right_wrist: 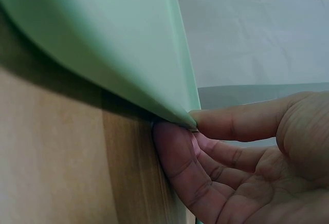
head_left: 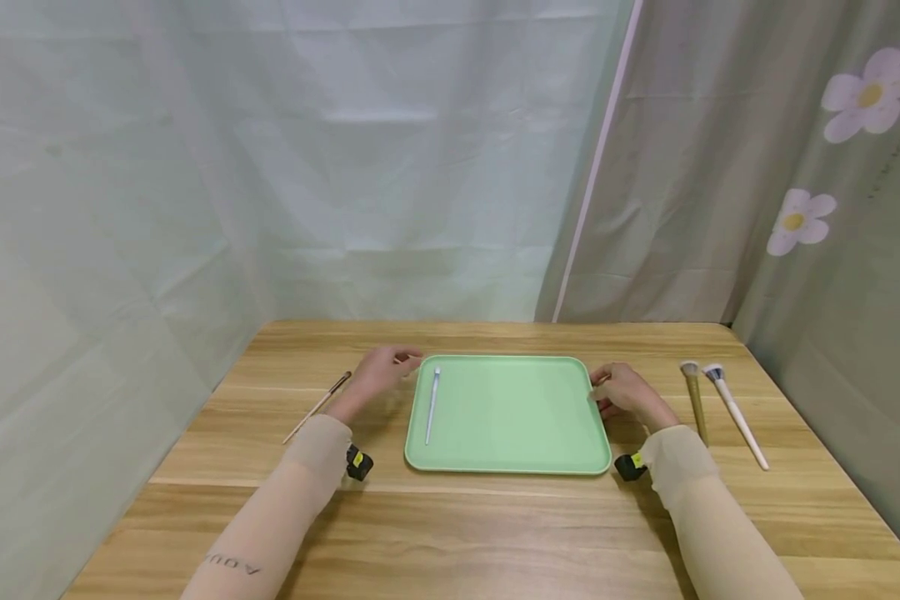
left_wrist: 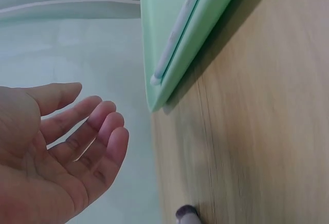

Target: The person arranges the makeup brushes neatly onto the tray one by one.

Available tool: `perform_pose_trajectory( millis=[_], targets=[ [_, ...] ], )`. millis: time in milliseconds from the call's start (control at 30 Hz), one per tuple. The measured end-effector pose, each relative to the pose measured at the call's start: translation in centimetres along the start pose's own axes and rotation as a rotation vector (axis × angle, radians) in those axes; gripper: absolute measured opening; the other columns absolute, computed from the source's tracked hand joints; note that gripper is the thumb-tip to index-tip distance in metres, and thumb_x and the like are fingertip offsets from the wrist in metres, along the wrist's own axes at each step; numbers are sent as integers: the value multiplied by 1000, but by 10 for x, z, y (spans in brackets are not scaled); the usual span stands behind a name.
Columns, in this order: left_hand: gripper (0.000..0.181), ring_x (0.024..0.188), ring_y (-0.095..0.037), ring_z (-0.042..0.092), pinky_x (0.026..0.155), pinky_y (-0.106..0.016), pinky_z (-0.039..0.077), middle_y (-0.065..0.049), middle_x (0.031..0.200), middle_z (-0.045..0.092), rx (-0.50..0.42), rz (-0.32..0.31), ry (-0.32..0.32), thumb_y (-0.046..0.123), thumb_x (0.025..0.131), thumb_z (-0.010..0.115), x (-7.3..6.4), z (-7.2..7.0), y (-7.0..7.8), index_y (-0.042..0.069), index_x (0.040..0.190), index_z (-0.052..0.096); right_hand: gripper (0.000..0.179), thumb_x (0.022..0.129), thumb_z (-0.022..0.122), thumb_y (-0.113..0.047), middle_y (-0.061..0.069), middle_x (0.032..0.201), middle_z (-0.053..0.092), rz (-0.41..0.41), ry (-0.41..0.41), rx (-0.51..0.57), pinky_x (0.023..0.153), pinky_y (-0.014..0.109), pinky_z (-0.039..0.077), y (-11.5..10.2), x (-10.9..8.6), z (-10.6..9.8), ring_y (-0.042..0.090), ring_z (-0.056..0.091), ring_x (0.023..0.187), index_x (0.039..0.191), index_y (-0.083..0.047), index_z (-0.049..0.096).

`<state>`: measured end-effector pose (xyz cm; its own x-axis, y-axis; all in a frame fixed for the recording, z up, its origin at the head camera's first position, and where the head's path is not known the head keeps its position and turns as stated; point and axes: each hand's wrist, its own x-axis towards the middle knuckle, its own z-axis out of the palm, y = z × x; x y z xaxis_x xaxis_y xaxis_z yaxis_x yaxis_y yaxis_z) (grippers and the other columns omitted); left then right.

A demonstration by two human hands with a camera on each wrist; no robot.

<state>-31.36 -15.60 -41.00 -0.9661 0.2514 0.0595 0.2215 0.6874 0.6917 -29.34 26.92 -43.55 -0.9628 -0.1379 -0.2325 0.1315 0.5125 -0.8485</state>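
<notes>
A light green rectangular tray (head_left: pixel 517 417) lies on the wooden table, a slim pale makeup brush (head_left: pixel 432 408) along its left side. At the tray's right edge, my right hand (head_left: pixel 624 390) pinches the rim, thumb on top and fingers curled beneath, as the right wrist view shows around the rim (right_wrist: pixel 175 112). My left hand (head_left: pixel 378 372) is beside the tray's far left corner. In the left wrist view this hand (left_wrist: pixel 67 152) is apart from the tray (left_wrist: pixel 154 98), its fingers loosely bent and holding nothing.
Left of the left hand lies a thin makeup brush (head_left: pixel 317 408) with a dark head. A gold-handled brush (head_left: pixel 694 402) and a white-handled brush (head_left: pixel 738 419) lie to the right of the right hand. Pale curtains (head_left: pixel 405 167) hang behind the wooden table (head_left: pixel 465 533).
</notes>
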Motion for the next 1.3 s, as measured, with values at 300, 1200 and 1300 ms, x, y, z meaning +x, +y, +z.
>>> perform_pose_trajectory(
  millis=[300, 1200, 1300],
  targets=[
    [46, 122, -38, 59, 97, -52, 54, -22, 131, 63, -4, -11, 43, 29, 110, 56, -4, -15, -11, 7, 150, 53, 42, 94, 61, 4, 17, 93, 61, -4, 0, 6, 65, 36, 62, 2, 4, 3, 23, 63, 72, 132, 18, 50],
    [36, 126, -43, 57, 104, -59, 48, -22, 135, 65, 31, 30, 67, 19, 110, 53, -17, -58, -32, 2, 140, 62, 39, 94, 61, 5, 16, 90, 60, 2, 18, 5, 63, 34, 61, 2, 3, 2, 22, 62, 70, 130, 17, 51],
    [35, 126, -43, 57, 103, -60, 48, -22, 135, 65, 31, 22, 63, 19, 111, 53, -18, -61, -34, 2, 140, 62, 39, 94, 61, 5, 16, 89, 61, -8, 17, 4, 62, 34, 61, 3, 3, 2, 22, 62, 69, 129, 18, 51]
  ],
)
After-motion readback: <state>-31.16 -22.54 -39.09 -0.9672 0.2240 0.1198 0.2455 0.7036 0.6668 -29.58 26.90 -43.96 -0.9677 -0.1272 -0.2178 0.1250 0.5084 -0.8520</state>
